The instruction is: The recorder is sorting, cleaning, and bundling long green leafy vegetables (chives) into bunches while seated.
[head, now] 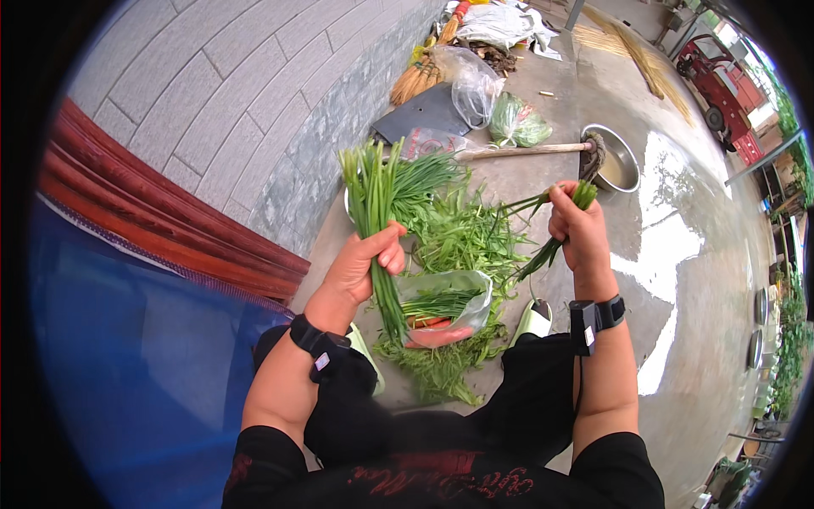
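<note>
My left hand [369, 261] grips a thick bundle of long green stalks [375, 197], which look like garlic chives, with pale cut ends up and dark leaves hanging down. In my right hand [577, 223] is a smaller bunch of the same greens [545, 257], some leaves drooping loosely to the left. Below and between the hands, a clear plastic bag [467, 299] holds more chives [442, 303] and carrots [432, 322]. Loose leafy greens [467, 238] lie heaped on the floor beyond it, and feathery green tops [439, 369] are spread nearer to me.
A wooden-handled mop [534, 151] leans into a metal basin [626, 162] holding liquid. Behind are a bagged green vegetable [518, 121], a dark board [423, 111] and a straw broom [416, 79]. A blue curtain [140, 331] hangs at left; a red vehicle [722, 95] stands far right.
</note>
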